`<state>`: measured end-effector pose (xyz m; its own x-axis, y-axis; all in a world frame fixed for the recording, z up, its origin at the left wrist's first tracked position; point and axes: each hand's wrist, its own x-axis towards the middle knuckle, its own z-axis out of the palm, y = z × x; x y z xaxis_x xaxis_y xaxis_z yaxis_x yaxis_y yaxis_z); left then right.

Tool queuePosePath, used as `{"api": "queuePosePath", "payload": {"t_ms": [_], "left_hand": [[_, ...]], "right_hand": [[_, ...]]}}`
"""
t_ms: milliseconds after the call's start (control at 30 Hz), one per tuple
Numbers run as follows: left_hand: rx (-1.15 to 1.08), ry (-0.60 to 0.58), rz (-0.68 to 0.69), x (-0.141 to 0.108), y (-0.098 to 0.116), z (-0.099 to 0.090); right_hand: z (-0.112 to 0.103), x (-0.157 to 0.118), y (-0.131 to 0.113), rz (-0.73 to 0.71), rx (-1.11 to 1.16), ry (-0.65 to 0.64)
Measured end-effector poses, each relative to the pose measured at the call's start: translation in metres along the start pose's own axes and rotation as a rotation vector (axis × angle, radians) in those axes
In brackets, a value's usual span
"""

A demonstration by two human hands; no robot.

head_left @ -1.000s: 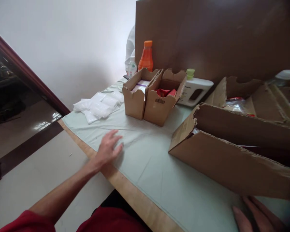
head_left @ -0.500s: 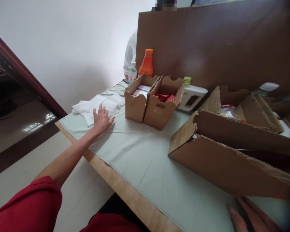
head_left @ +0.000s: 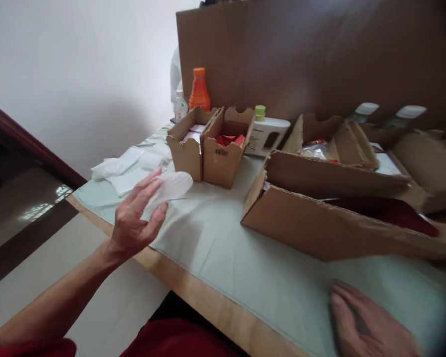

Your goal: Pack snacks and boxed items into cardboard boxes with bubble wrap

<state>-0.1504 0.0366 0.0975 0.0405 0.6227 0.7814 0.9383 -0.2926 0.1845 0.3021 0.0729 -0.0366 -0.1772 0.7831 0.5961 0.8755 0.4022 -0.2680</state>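
A translucent white plastic bag (head_left: 175, 184) hangs from the fingers of my left hand (head_left: 136, 215), raised over the left part of the table. Its fingers are closed on the bag, the thumb a little lower. More white bags (head_left: 124, 171) lie behind it at the table's far left. My right hand (head_left: 369, 322) is low at the right, by the green cloth (head_left: 223, 258) and in front of a long cardboard box (head_left: 319, 223). Its fingers are blurred, and whether they hold anything does not show.
Two narrow cardboard boxes (head_left: 223, 161) stand mid-table, with an orange bottle (head_left: 199, 91) and a clear bottle (head_left: 180, 106) behind. A white jug (head_left: 267, 134) with a green cap stands beside them. More open boxes (head_left: 351, 144) and white-capped bottles are at the right. A cardboard panel (head_left: 301, 59) rises behind.
My left hand has lifted from the pile, nearer to me, with one bag now in its fingers. More of my right hand shows. The view has turned rightward.
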Motion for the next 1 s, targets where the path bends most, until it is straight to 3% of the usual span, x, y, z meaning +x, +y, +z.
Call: {"api": "queuePosePath", "payload": {"t_ms": [133, 233, 333, 467, 600, 733, 900, 1000], "left_hand": [[-0.178, -0.244, 0.069, -0.010, 0.054, 0.026], [-0.258, -0.413, 0.152, -0.018, 0.092, 0.052], [-0.302, -0.521, 0.282, -0.019, 0.128, 0.061], [-0.347, -0.493, 0.400, -0.007, 0.150, 0.043], [-0.385, -0.332, 0.304, 0.011, 0.142, 0.020], [-0.307, -0.247, 0.125, 0.025, 0.124, 0.007], [-0.415, -0.369, -0.018, 0.037, 0.088, 0.001], [-0.443, -0.532, -0.139, 0.039, 0.058, 0.021]], "right_hand": [[-0.020, -0.016, -0.079, -0.140, 0.187, -0.045], [-0.016, -0.013, -0.128, -0.126, 0.279, -0.206], [-0.004, -0.003, -0.150, -0.018, 0.324, -0.217], [0.012, 0.006, -0.150, 0.129, 0.350, -0.109], [0.015, 0.008, -0.134, 0.094, 0.415, -0.054], [-0.012, 0.012, -0.108, 0.115, 0.500, -0.191], [-0.081, 0.032, -0.063, 0.107, 0.525, -0.499], [-0.103, 0.043, -0.036, 0.167, 0.493, -0.631]]}}
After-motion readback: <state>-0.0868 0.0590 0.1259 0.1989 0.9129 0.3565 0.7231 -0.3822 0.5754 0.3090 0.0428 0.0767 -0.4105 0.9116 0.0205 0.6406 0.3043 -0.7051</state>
